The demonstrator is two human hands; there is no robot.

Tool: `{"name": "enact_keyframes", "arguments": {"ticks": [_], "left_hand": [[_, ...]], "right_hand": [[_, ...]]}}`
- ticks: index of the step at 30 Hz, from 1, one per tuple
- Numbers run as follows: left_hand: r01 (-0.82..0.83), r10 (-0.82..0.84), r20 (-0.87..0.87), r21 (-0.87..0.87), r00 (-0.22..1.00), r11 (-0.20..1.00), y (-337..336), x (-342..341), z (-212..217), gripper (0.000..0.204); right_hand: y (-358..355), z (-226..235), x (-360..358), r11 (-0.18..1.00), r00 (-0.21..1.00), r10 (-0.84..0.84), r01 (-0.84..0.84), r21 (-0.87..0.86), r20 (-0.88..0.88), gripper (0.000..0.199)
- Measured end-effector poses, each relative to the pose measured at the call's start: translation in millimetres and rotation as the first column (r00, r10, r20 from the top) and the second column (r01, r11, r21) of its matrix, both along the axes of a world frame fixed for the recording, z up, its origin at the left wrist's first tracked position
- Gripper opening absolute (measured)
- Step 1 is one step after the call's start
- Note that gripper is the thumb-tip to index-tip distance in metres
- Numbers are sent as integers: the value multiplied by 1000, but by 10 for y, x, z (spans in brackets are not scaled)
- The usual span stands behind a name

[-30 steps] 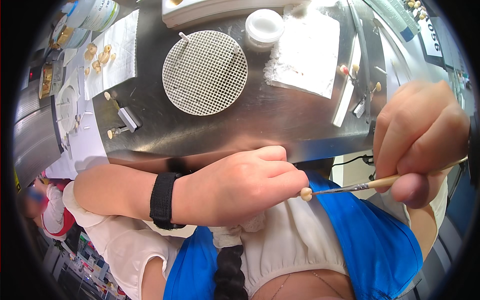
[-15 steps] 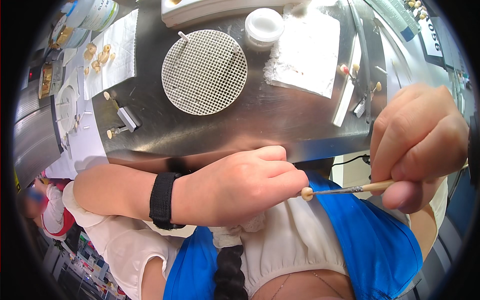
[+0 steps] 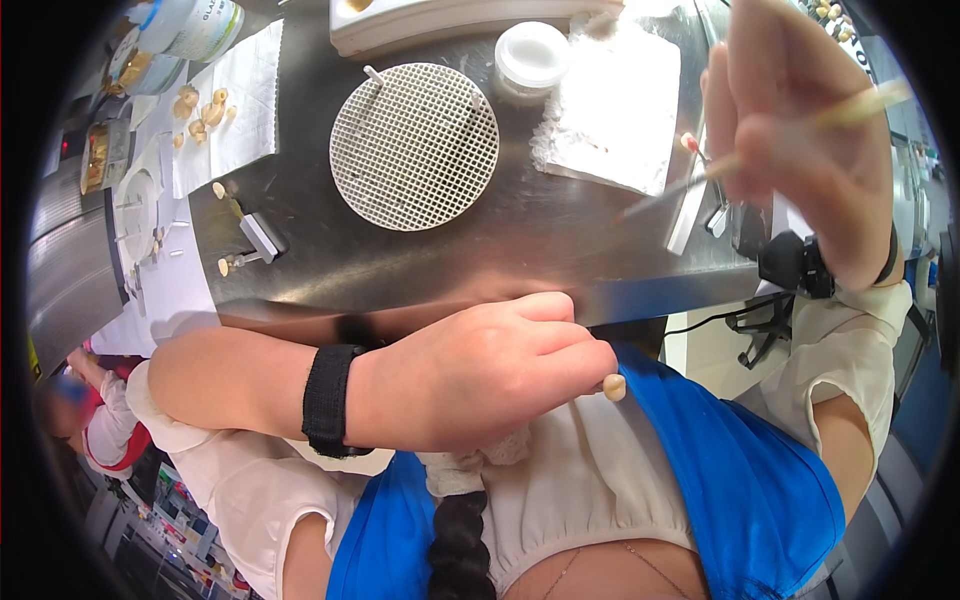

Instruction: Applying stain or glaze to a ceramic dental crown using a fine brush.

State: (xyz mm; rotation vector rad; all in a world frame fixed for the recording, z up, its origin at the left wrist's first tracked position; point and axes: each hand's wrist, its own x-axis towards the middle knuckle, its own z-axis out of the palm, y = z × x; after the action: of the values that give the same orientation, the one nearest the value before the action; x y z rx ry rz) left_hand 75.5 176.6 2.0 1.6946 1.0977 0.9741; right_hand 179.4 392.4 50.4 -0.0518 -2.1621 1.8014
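Note:
My left hand [image 3: 490,370] is closed low in front of my body. From its fingertips sticks out a small cream tooth crown [image 3: 614,387]; whatever supports it is hidden by the fingers. Up at the right, my right hand [image 3: 800,140], smeared by motion, grips a thin brush [image 3: 868,103] with a pale wooden handle. Its fine tip points left and down over the metal bench, apart from the crown. Nearest to that tip lies a white paper towel [image 3: 610,125].
On the metal bench sit a round honeycomb tray [image 3: 415,150] with pegs, a small white tub [image 3: 530,60] and a white case [image 3: 450,25]. Several crowns [image 3: 207,118] lie on a tissue at left, near a block with crowns on clips [image 3: 262,236]. Another person [image 3: 105,425] is at far left.
My right hand has lifted the brush off the crown and carried it up and away over the bench. My left hand stays in place with the crown.

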Motion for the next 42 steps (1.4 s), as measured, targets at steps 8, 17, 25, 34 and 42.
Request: {"name": "enact_keyframes", "arguments": {"ticks": [8, 17, 25, 34, 42], "left_hand": [[9, -10, -4, -13, 1000, 1000, -6, -8, 4, 8], [16, -16, -29, -22, 999, 1000, -7, -6, 16, 8], [10, -10, -18, -11, 1000, 1000, -7, -3, 14, 9], [-37, 37, -9, 2, 999, 999, -10, 25, 14, 21], [6, -7, -29, -37, 1000, 999, -8, 9, 22, 21]], "right_hand": [[282, 40, -100, 994, 921, 96, -66, -89, 378, 9], [248, 101, -180, 993, 957, 97, -112, 40, 272, 10], [78, 108, -103, 995, 988, 103, -101, -22, 116, 17], [64, 115, 224, 909, 898, 416, -413, 53, -145, 27], [-10, 113, 192, 873, 857, 488, -475, 113, -166, 28]]}}
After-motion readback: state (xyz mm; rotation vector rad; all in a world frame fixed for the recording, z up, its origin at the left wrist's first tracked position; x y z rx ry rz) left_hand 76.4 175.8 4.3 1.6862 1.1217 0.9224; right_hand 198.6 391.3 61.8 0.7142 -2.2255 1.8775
